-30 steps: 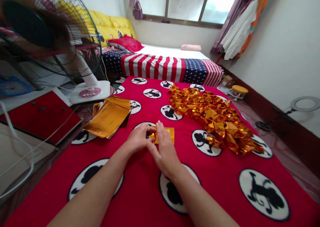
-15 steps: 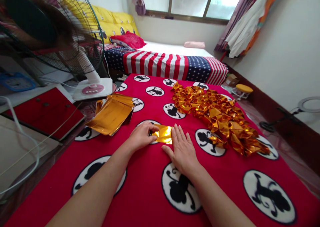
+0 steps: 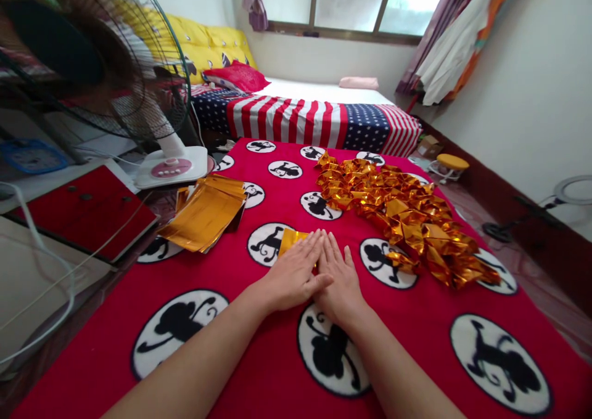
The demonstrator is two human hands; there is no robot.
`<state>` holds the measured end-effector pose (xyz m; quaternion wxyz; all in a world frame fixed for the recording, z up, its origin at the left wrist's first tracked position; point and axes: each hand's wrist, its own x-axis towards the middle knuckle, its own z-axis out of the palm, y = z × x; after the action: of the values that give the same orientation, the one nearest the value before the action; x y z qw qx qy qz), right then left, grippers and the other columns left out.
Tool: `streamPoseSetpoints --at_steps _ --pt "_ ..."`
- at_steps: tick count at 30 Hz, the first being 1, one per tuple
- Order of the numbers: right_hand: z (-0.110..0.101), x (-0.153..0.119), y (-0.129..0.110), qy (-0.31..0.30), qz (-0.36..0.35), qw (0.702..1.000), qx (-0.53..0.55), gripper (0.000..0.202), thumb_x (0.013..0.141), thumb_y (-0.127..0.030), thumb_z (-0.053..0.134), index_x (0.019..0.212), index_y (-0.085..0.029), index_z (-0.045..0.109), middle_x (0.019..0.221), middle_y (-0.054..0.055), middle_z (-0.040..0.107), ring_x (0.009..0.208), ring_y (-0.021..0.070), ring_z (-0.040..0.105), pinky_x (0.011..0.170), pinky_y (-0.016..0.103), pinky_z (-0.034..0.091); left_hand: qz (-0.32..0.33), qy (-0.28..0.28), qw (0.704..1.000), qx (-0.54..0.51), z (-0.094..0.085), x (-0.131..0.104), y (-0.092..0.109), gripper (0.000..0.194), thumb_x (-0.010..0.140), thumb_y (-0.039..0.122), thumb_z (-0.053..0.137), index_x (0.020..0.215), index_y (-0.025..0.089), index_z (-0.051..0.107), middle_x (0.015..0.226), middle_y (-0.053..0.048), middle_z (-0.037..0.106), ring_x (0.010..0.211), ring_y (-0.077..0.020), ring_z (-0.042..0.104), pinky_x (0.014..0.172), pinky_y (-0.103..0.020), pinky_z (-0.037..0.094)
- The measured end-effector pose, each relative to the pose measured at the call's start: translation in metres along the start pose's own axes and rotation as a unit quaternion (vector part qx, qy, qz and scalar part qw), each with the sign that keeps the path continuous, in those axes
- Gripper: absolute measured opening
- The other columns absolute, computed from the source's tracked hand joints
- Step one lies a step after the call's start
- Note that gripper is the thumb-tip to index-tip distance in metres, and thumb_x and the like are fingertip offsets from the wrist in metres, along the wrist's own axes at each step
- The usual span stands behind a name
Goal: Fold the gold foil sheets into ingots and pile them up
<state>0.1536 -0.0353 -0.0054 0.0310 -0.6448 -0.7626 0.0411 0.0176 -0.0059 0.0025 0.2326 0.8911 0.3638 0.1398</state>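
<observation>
A small piece of folded gold foil paper (image 3: 291, 239) lies on the red cloth, mostly covered by my hands. My left hand (image 3: 296, 274) rests flat across it, fingers stretched toward the right. Against its fingertips lies my right hand (image 3: 338, 277), also flat with fingers extended, at the foil's right edge. Off to the left is a stack of flat gold foil sheets (image 3: 206, 212). A large heap of folded gold foil pieces (image 3: 398, 209) spreads over the right side, with one loose folded piece (image 3: 401, 261) at its near edge.
The red cloth (image 3: 259, 370) with monkey patches covers the surface before me. A fan (image 3: 173, 163) stands at the left beside a red-fronted cabinet (image 3: 87, 212). Behind is a bed (image 3: 296, 120) with a striped cover. A yellow stool (image 3: 452, 162) is at the right by the wall.
My left hand has let go of the foil's left end and moved right, flattening over the foil until it meets my right hand. My right hand has stayed nearly in place.
</observation>
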Motion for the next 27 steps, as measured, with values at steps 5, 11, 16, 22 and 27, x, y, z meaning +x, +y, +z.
streamPoseSetpoints --at_steps 5,11,16,22,27 --pt "0.003 0.001 -0.001 0.024 0.007 1.0 0.014 0.066 0.094 -0.039 0.035 0.152 -0.01 0.023 0.16 0.011 0.014 0.149 0.0248 0.009 0.118 0.052 0.01 -0.038 0.015 0.997 0.073 -0.002 -0.006 -0.019 0.069 0.096 0.056 0.028 0.152 0.016 0.025 0.16 -0.011 0.021 0.149 -0.0213 0.015 0.121 -0.041 0.014" --pt "0.005 0.001 0.001 0.036 0.01 0.999 0.029 0.07 0.095 -0.049 0.035 0.151 -0.009 0.026 0.16 0.013 0.017 0.149 0.0242 0.011 0.118 0.051 0.01 -0.113 0.049 0.983 0.137 -0.01 -0.012 -0.041 0.055 0.097 0.033 0.033 0.15 0.021 0.03 0.159 -0.006 0.023 0.148 -0.0226 0.018 0.119 -0.047 0.017" --pt "0.001 -0.001 -0.003 0.077 0.011 0.996 0.031 0.069 0.096 -0.048 0.034 0.152 -0.008 0.024 0.16 0.015 0.013 0.149 0.0258 0.006 0.117 0.054 0.004 -0.125 0.053 0.979 0.152 -0.011 -0.011 -0.042 0.054 0.096 0.031 0.034 0.149 0.021 0.032 0.159 -0.005 0.025 0.148 -0.0235 0.019 0.119 -0.049 0.017" --pt "0.0 -0.006 -0.033 0.069 -0.14 0.984 0.085 0.08 0.094 -0.056 0.037 0.154 -0.009 0.015 0.161 0.013 0.009 0.149 0.0232 0.005 0.12 0.048 0.009 -0.145 0.029 0.976 0.163 -0.01 -0.009 -0.039 0.057 0.093 0.025 0.035 0.15 0.021 0.031 0.159 -0.006 0.024 0.148 -0.0245 0.018 0.118 -0.049 0.019" --pt "0.006 -0.014 -0.014 0.02 -0.113 0.991 0.069 0.084 0.091 -0.064 0.036 0.152 -0.009 0.021 0.16 0.013 0.012 0.149 0.0238 0.008 0.12 0.048 0.009 -0.127 0.049 0.978 0.159 -0.01 -0.012 -0.042 0.055 0.096 0.029 0.032 0.15 0.02 0.03 0.159 -0.006 0.025 0.148 -0.0235 0.018 0.119 -0.048 0.017"
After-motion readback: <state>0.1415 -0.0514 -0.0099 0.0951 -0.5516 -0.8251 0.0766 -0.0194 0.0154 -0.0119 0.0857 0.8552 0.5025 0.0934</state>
